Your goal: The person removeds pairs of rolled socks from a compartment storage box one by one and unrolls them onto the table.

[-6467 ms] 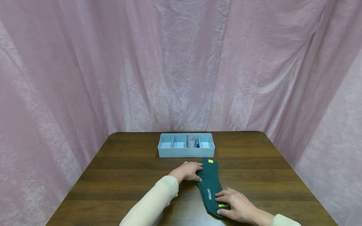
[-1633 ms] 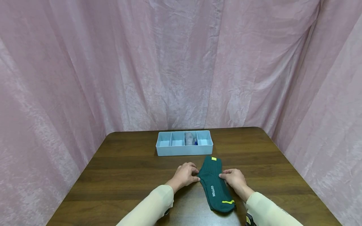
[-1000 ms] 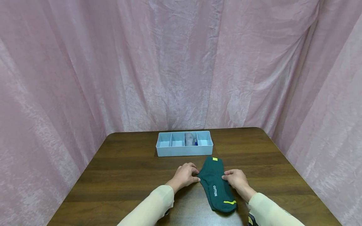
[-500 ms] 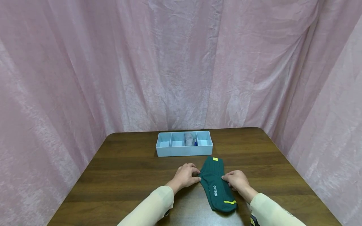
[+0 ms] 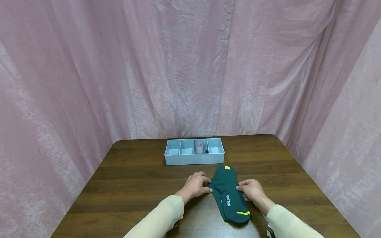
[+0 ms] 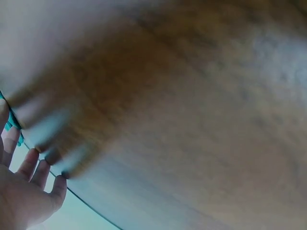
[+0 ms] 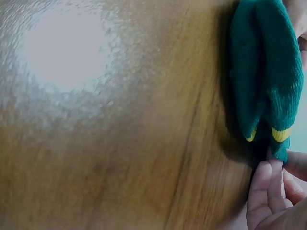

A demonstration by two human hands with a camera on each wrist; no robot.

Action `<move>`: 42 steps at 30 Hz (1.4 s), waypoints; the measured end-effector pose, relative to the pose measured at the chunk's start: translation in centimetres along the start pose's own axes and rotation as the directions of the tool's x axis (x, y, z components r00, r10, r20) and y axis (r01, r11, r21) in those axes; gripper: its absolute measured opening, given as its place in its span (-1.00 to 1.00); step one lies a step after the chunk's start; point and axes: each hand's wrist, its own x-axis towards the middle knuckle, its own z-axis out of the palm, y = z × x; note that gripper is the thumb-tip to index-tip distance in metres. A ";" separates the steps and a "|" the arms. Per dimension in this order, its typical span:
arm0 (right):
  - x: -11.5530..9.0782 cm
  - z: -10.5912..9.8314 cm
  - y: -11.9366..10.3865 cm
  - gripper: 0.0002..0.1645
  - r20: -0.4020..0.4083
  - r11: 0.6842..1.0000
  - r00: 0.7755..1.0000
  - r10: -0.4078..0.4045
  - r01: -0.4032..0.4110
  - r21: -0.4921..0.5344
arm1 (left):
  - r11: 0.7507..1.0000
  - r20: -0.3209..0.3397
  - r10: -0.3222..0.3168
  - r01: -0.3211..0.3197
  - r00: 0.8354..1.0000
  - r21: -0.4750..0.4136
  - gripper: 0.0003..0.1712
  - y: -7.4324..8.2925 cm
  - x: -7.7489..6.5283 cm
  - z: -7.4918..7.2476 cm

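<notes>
A pair of dark green socks (image 5: pixel 227 183) lies stacked on the table, toes toward me. White COTTON lettering, a yellow cuff tag and a yellow toe stripe show on the top one. At the heel on the left side, my left hand (image 5: pixel 194 185) pinches the socks between thumb and index finger; its other fingers (image 6: pixel 58 189) rest on the table. My right hand (image 5: pixel 252 191) pinches the right edge near mid-length. In the right wrist view two green toes (image 7: pixel 285 76) with yellow bands appear, and my right fingers (image 7: pixel 276 187) grip a green edge beyond them.
A light blue four-part organizer box (image 5: pixel 194 159) stands behind the socks near the far table edge. A grey rolled bundle (image 5: pixel 199 146) with a small blue item beside it sits in one compartment. Pink curtains (image 5: pixel 190 66) hang behind the wooden table (image 5: pixel 134 175).
My right hand has gone from the toe end to the socks' right edge. In the last half second it shifted slightly right, the top sock moving with it. My left hand has barely moved.
</notes>
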 end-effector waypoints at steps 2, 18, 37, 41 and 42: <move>0.0 -0.1 0.1 -0.76 0.000 1.000 1.000 -0.005 0.005 0.008 | 1.000 -0.001 0.002 -0.002 1.000 0.006 -0.63 0.0 0.0 0.0; 0.9 -1.6 -0.5 -0.74 0.018 0.997 0.998 0.064 -0.064 0.033 | 1.000 0.008 0.009 -0.009 1.000 0.006 -0.62 0.0 -0.2 -0.3; 2.0 -2.3 0.1 -0.76 -0.018 0.996 0.996 0.082 -0.081 0.042 | 1.000 0.017 -0.004 0.004 1.000 -0.006 -0.62 0.2 -0.1 -0.2; 0.9 -2.3 0.1 -0.74 0.024 0.995 0.995 0.098 -0.099 0.024 | 1.000 0.018 -0.008 0.008 1.000 -0.014 -0.62 0.1 -0.1 -0.2; 0.6 -2.3 0.1 -0.75 0.035 0.995 0.994 0.102 -0.103 0.018 | 1.000 0.018 -0.010 0.010 1.000 -0.016 -0.62 0.1 0.0 -0.2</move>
